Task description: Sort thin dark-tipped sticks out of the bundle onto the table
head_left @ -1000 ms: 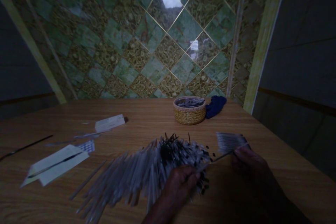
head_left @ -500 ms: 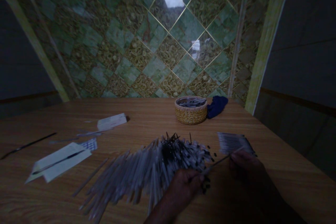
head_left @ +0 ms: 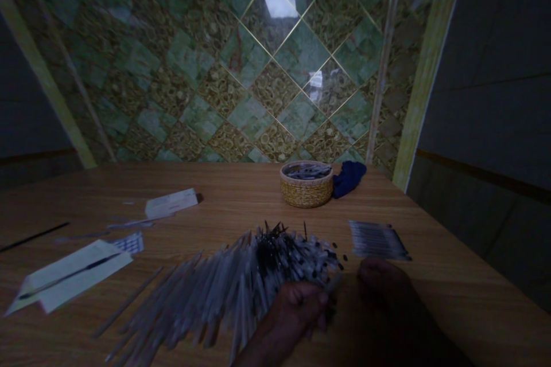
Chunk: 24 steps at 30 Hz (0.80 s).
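Observation:
My left hand point(head_left: 299, 312) is closed around a slim translucent tube point(head_left: 333, 283), whose pale end sticks out past the thumb toward the right. Close by on the right, my right hand point(head_left: 383, 281) has its fingers curled; deep shadow hides whatever they may hold. A large heap of slim translucent tubes point(head_left: 206, 287) fans out beside and behind my left hand, with dark pointed tips point(head_left: 273, 235) rising from its far part. Just beyond my right hand lies a neat row of slim sticks point(head_left: 376, 239) with dark right ends.
A woven basket point(head_left: 306, 192) full of similar sticks stands at the back, next to a dark blue cloth point(head_left: 349, 178). On the left are a pale box point(head_left: 171, 203), a folded paper point(head_left: 77, 269) with a dark thin stick on it, and another dark stick point(head_left: 34, 236). Small black bits point(head_left: 340, 258) lie by the heap.
The dark thin rod that spanned between my two hands is no longer visible there. My right hand has drawn slightly left and lower, its fingers more curled. The view has shifted a little.

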Each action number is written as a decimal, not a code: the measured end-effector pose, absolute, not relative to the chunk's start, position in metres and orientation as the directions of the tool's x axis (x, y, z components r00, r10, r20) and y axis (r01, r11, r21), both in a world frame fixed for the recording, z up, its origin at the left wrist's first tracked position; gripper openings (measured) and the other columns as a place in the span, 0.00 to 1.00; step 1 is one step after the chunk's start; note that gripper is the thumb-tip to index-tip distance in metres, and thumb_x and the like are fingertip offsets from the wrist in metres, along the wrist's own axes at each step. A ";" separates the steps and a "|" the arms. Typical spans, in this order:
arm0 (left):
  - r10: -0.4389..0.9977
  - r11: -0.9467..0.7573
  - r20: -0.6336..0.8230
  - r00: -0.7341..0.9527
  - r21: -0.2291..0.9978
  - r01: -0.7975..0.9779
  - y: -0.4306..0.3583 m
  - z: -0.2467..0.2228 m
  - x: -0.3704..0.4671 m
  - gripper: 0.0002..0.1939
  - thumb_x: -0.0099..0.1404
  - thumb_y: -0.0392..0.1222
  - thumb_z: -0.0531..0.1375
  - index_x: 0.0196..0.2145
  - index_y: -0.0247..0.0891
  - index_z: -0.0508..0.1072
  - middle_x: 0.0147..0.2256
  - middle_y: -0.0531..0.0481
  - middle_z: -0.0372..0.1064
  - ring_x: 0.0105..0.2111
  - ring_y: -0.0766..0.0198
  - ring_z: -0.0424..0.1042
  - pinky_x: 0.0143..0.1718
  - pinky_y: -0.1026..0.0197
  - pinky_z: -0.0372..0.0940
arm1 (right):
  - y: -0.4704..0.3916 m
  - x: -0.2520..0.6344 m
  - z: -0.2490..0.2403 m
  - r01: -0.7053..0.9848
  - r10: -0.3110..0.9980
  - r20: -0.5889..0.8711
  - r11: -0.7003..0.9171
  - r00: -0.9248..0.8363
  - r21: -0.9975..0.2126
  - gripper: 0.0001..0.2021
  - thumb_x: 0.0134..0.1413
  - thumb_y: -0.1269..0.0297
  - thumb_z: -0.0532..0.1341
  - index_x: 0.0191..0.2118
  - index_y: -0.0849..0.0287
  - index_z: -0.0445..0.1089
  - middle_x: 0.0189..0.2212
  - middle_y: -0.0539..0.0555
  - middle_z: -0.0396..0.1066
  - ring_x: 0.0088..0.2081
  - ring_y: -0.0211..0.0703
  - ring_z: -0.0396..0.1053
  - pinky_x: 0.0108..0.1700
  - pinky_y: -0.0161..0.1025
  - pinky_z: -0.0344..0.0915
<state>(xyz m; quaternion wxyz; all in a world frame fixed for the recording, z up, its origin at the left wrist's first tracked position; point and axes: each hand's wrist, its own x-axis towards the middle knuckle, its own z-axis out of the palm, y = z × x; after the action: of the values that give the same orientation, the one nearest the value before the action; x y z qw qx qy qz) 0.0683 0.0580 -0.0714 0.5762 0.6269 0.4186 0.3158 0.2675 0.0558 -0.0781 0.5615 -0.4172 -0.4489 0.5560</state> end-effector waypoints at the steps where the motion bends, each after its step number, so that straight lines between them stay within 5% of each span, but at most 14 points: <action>1: 0.886 0.012 -0.087 0.455 0.986 0.164 0.058 -0.072 0.068 0.28 0.54 0.62 0.55 0.20 0.31 0.70 0.16 0.51 0.62 0.14 0.73 0.52 0.17 0.67 0.44 | 0.056 0.269 -0.077 -0.243 0.998 0.057 0.049 -0.025 -0.969 0.15 0.44 0.57 0.62 0.19 0.61 0.61 0.14 0.46 0.60 0.17 0.32 0.55 0.20 0.30 0.50; 9: 0.867 -0.043 -0.094 0.490 0.965 0.260 0.054 -0.071 0.071 0.27 0.56 0.60 0.54 0.22 0.29 0.72 0.14 0.55 0.55 0.15 0.72 0.51 0.18 0.67 0.44 | 0.050 0.264 -0.075 -0.284 0.994 0.072 0.045 -0.085 -0.958 0.15 0.43 0.55 0.64 0.21 0.61 0.63 0.15 0.46 0.60 0.18 0.33 0.55 0.21 0.32 0.50; 24: 0.862 -0.094 -0.095 0.499 0.936 0.340 0.054 -0.074 0.073 0.23 0.57 0.54 0.52 0.19 0.32 0.70 0.16 0.53 0.60 0.17 0.71 0.54 0.19 0.67 0.48 | 0.053 0.264 -0.083 -0.085 0.996 0.039 0.032 -0.076 -0.996 0.08 0.40 0.63 0.60 0.19 0.61 0.66 0.13 0.47 0.61 0.18 0.35 0.58 0.21 0.33 0.53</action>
<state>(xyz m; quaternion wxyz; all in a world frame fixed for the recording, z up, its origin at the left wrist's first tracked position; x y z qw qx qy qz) 0.0729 0.0539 -0.0738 0.5159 0.6951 0.4322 0.2527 0.2639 0.0529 -0.0831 0.5095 -0.4497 -0.5065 0.5308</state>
